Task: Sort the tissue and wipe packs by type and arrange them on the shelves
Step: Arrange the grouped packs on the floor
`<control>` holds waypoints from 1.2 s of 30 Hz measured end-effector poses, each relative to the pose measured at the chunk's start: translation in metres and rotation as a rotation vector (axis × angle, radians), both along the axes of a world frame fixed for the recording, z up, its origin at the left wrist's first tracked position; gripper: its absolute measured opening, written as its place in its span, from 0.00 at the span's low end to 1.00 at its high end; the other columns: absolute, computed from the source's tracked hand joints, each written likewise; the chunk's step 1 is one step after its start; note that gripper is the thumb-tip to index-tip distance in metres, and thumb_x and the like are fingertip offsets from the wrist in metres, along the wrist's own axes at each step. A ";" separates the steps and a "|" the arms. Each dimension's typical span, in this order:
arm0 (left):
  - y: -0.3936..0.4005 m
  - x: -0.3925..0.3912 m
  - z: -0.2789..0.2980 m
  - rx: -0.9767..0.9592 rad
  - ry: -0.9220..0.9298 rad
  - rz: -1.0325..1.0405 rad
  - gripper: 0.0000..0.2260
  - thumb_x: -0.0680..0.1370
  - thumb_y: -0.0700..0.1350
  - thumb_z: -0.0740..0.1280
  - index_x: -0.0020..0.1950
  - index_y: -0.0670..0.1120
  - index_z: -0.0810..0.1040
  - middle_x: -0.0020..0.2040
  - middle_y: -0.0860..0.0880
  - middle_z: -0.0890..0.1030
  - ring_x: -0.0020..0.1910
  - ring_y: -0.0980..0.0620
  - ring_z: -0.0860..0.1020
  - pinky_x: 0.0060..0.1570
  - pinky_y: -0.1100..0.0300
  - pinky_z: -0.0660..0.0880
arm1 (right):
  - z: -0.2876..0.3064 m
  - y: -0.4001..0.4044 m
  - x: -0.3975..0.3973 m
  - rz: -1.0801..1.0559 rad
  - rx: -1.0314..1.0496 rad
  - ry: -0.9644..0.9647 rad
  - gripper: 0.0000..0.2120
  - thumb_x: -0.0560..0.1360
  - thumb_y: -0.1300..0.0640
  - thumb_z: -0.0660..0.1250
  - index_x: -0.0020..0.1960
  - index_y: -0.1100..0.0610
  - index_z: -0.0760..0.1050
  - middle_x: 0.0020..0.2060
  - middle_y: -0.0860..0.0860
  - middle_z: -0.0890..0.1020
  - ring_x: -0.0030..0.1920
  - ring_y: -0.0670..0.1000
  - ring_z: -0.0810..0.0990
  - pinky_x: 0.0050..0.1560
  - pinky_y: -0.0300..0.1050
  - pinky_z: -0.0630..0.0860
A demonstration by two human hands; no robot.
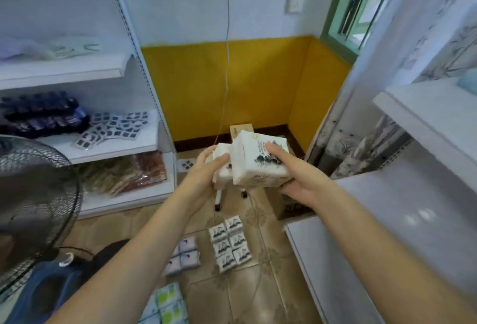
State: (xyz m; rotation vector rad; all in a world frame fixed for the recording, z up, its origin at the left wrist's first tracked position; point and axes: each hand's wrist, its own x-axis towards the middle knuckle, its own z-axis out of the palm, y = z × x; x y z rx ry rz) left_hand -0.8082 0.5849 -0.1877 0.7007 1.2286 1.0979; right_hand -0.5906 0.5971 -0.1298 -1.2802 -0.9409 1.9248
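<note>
— Your forearms are filling the bottom of the view, and both of your hands are gripping white packs out in front of you. Which one is leading?

— You're curling your right hand [291, 169] round the large tissue pack [258, 161], thumb on its top face, fingers under its right end. Your left hand [206, 169] is clutching a second white pack [221, 166], touching the big one's left side and partly hidden behind it.

— How is the big pack lying?

— Its long axis is running away from your right palm, up and to the left, slightly tilted. Both hands are equally near their loads.

— Where is there room?

— Just right of your right hand the white counter [387, 220] is lying bare; farther right and higher, a shelf edge [413, 117] is jutting out. Left of your left hand the shelf unit [111, 150] is already carrying other goods. Below your hands, small printed packs [231, 246] and green-labelled packs [169, 300] are waiting on the floor, so I'd judge the sorting is far from done.
</note>
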 end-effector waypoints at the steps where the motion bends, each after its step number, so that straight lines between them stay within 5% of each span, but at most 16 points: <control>1: -0.005 -0.014 -0.020 -0.037 -0.001 0.022 0.24 0.77 0.49 0.74 0.71 0.50 0.73 0.60 0.46 0.84 0.55 0.43 0.84 0.46 0.46 0.83 | -0.018 0.000 -0.012 0.018 -0.031 0.002 0.16 0.76 0.46 0.69 0.61 0.52 0.79 0.53 0.52 0.86 0.50 0.51 0.85 0.55 0.49 0.78; 7: -0.029 -0.072 -0.140 -0.308 -0.004 0.165 0.17 0.78 0.49 0.73 0.64 0.43 0.80 0.54 0.44 0.86 0.57 0.41 0.83 0.65 0.39 0.75 | -0.130 0.007 -0.044 0.064 -0.129 -0.115 0.30 0.68 0.43 0.74 0.66 0.54 0.76 0.56 0.55 0.85 0.53 0.54 0.83 0.54 0.49 0.77; 12: -0.051 -0.089 -0.250 -0.513 -0.147 0.236 0.32 0.74 0.53 0.76 0.74 0.45 0.71 0.67 0.45 0.80 0.64 0.43 0.79 0.66 0.41 0.75 | -0.241 0.021 -0.035 0.008 -0.261 -0.243 0.34 0.65 0.40 0.75 0.65 0.57 0.77 0.54 0.56 0.86 0.56 0.60 0.84 0.59 0.56 0.79; 16: -0.058 -0.091 -0.362 -0.622 -0.237 0.359 0.41 0.68 0.56 0.80 0.76 0.45 0.68 0.72 0.44 0.75 0.69 0.40 0.74 0.53 0.49 0.79 | -0.354 0.047 -0.030 -0.017 -0.328 -0.317 0.39 0.60 0.37 0.79 0.64 0.55 0.77 0.53 0.57 0.86 0.54 0.63 0.84 0.62 0.66 0.76; 21: -0.040 -0.078 -0.492 -0.693 -0.316 0.435 0.13 0.83 0.45 0.63 0.64 0.40 0.77 0.57 0.41 0.85 0.51 0.42 0.84 0.44 0.51 0.81 | -0.520 0.084 -0.032 -0.024 -0.329 -0.426 0.26 0.70 0.45 0.75 0.64 0.54 0.74 0.52 0.55 0.86 0.49 0.56 0.86 0.43 0.48 0.84; 24: -0.033 -0.074 -0.594 -0.696 -0.312 0.466 0.11 0.82 0.46 0.63 0.61 0.43 0.78 0.49 0.46 0.87 0.49 0.46 0.83 0.44 0.54 0.80 | -0.629 0.093 -0.036 -0.032 -0.340 -0.454 0.27 0.70 0.46 0.77 0.65 0.52 0.72 0.54 0.54 0.86 0.48 0.54 0.87 0.44 0.47 0.84; 27: -0.024 -0.072 -0.696 -0.734 -0.276 0.436 0.09 0.82 0.44 0.63 0.60 0.46 0.79 0.53 0.46 0.85 0.47 0.49 0.83 0.40 0.56 0.82 | -0.734 0.099 -0.038 -0.015 -0.361 -0.429 0.36 0.62 0.37 0.80 0.66 0.45 0.73 0.58 0.49 0.84 0.53 0.53 0.85 0.59 0.58 0.80; 30: -0.015 -0.068 -0.779 -0.737 -0.270 0.392 0.08 0.83 0.44 0.63 0.59 0.48 0.79 0.54 0.48 0.85 0.44 0.52 0.84 0.39 0.59 0.82 | -0.823 0.101 -0.038 0.013 -0.373 -0.454 0.34 0.65 0.36 0.78 0.67 0.43 0.72 0.58 0.45 0.84 0.55 0.51 0.84 0.61 0.58 0.78; 36: 0.017 -0.066 -0.896 -0.691 -0.211 0.437 0.08 0.82 0.43 0.64 0.60 0.48 0.77 0.55 0.45 0.83 0.48 0.48 0.82 0.45 0.52 0.80 | -0.932 0.119 -0.051 0.032 -0.341 -0.506 0.22 0.75 0.41 0.70 0.66 0.48 0.75 0.56 0.46 0.84 0.52 0.47 0.84 0.46 0.44 0.79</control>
